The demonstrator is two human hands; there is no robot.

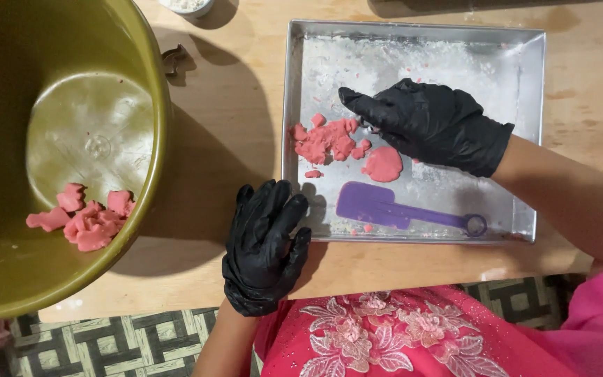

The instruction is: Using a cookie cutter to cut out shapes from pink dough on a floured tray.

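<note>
Here the right hand [430, 126] lies flat and open in the tray [535, 139], fingertips touching the pink dough [329, 139] just ahead; it seems to grip nothing. The left hand [266, 244], loosely open and empty, rests outside the tray's near corner.

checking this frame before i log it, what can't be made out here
Head view, the only one:
- Right hand: its palm covers part of the metal tray floor and possibly some pink dough.
- Green bowl: cut off by the left and top edges; near wall hides part of its floor.
- White dish: cut by the top edge, contents unclear.
- Small cutter: shape too small to tell.
- Left hand: what lies beneath is hidden.
</note>
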